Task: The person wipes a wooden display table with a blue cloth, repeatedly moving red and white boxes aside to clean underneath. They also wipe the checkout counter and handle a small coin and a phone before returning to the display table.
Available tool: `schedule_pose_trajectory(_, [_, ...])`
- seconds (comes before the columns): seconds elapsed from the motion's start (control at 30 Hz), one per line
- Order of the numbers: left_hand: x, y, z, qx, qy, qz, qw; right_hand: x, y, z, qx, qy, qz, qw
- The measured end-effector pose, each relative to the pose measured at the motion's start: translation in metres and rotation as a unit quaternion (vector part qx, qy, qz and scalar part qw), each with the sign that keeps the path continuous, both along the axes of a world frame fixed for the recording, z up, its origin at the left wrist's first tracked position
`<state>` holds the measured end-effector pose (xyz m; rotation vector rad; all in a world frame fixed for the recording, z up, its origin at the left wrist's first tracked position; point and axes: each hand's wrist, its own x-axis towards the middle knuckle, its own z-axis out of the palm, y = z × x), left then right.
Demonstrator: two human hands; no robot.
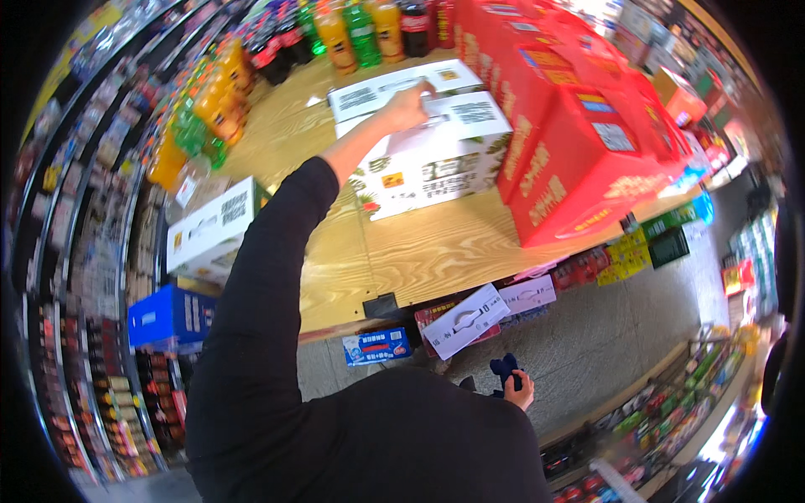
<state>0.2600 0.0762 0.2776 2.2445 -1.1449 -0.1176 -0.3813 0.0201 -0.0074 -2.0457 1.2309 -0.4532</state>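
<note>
Two white cardboard cartons with printed leaves and codes lie side by side on a wooden table. My left hand (405,110) reaches over the near carton (434,170), its fingers curled at the top handle; the fingertips are partly hidden. Behind it, the far carton (365,97) has its own handle, close to my knuckles. Down at my right side, my right hand (521,391) grips a dark blue, soft-looking item (504,366), perhaps cloth. Red gift boxes (560,163) stand in a row just right of the white cartons.
Soft drink bottles (361,34) line the wooden table's (440,251) back and left edges. Another white carton (210,229) and a blue box (170,317) stand at left. Cartons (466,320) sit low by the front edge. Stocked shelves (94,251) rise at left.
</note>
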Motion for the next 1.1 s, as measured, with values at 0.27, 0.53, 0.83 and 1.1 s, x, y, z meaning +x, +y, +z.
schedule_pose_trajectory(0.27, [-0.07, 0.212, 0.012, -0.022, -0.169, 0.024, 0.985, 0.088, 0.001, 0.011, 0.0, -0.056, 0.134, 0.989])
schedule_pose_trajectory(0.53, [-0.075, 0.541, -0.004, -0.025, -0.116, 0.411, 0.904, 0.252, 0.1, 0.126, 0.126, -0.225, 0.264, 0.929])
schedule_pose_trajectory(0.83, [-0.009, 0.66, -0.006, 0.126, 0.137, 0.379, 0.906, 0.509, 0.309, 0.307, -0.116, -0.34, 0.372, 0.856])
schedule_pose_trajectory(1.1, [-0.012, 0.686, -0.012, -0.11, 0.444, 0.353, 0.816, 0.597, 0.502, 0.234, -0.292, -0.193, 0.451, 0.821])
